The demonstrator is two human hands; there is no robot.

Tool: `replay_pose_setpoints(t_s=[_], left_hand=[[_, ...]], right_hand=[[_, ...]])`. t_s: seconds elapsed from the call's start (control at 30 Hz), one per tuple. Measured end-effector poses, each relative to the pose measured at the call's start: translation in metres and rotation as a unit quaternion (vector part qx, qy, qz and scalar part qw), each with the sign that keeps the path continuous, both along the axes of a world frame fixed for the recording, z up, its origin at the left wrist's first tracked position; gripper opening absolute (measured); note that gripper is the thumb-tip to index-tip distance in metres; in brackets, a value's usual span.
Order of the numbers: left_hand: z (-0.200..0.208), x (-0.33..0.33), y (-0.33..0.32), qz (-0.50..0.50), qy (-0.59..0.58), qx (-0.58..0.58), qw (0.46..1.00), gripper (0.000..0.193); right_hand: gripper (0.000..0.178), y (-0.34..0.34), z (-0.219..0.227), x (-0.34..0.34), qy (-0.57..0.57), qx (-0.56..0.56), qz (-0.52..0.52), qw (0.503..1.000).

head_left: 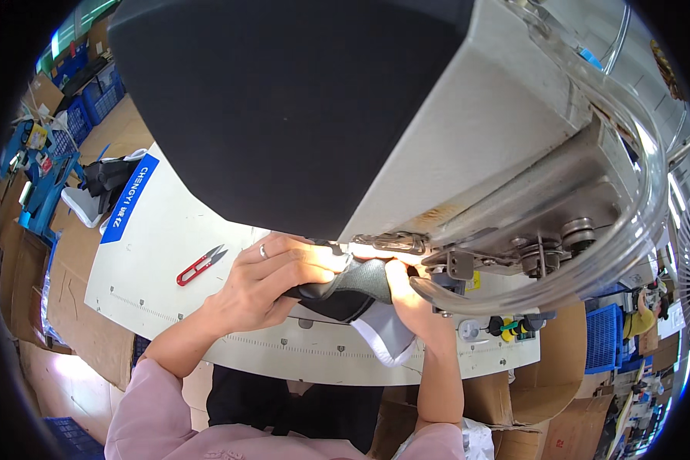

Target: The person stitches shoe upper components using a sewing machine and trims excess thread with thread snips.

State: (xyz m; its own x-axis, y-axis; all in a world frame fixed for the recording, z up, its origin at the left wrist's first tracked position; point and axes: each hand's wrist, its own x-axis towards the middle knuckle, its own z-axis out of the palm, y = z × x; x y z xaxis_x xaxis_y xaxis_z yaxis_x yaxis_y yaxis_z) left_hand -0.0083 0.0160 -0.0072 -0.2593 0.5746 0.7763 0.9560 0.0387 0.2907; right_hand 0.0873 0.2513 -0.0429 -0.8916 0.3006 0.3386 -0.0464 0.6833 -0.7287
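A sewn fabric piece [369, 282] in grey, black and white lies bunched on the white sewing table [241, 349], under the lit needle area of a sewing machine [468, 153]. My left hand [272, 280], with a ring on one finger, pinches the fabric's left side, its fingertips close to the needle area. On the other side my right hand [408, 299] grips the fabric near its right edge. Some right fingers are hidden behind the cloth and the machine parts. The white end of the piece hangs toward the table's front edge. The needle itself is hidden from sight.
Red-handled thread snips [199, 266] lie on the table left of my hands. Black and white fabric pieces [107, 180] sit past the left edge. Small bobbins [506, 328] stand at the right. A clear curved tube [652, 176] and the machine's head overhang the workspace.
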Motion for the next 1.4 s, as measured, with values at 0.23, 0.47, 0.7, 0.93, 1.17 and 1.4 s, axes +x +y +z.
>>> replay_pose_setpoints(t_s=[0.23, 0.47, 0.7, 0.93, 1.17, 1.4], left_hand=[[-0.002, 0.002, -0.001, 0.019, -0.039, -0.011, 0.999, 0.048], [-0.003, 0.002, 0.001, 0.014, -0.046, -0.009, 0.999, 0.048], [0.005, 0.012, 0.003, 0.032, -0.1, 0.062, 0.993, 0.03], [0.035, 0.002, -0.054, 0.121, -0.339, 0.065, 0.931, 0.014], [-0.011, -0.061, -0.021, 0.263, 0.173, 0.019, 0.949, 0.026], [-0.035, -0.018, 0.021, 0.055, 0.182, 0.114, 0.975, 0.03]], right_hand=[[0.027, 0.004, 0.009, -0.004, 0.014, 0.03, 0.002, 0.999], [0.016, 0.003, 0.012, -0.001, 0.037, 0.076, -0.011, 0.996], [0.017, -0.009, 0.01, -0.001, 0.004, 0.077, -0.05, 0.996], [0.021, -0.053, 0.018, 0.022, 0.165, -0.032, 0.029, 0.985], [0.009, -0.019, 0.001, -0.013, 0.169, 0.127, -0.052, 0.976], [0.008, 0.016, -0.012, -0.097, 0.171, 0.038, -0.098, 0.98]])
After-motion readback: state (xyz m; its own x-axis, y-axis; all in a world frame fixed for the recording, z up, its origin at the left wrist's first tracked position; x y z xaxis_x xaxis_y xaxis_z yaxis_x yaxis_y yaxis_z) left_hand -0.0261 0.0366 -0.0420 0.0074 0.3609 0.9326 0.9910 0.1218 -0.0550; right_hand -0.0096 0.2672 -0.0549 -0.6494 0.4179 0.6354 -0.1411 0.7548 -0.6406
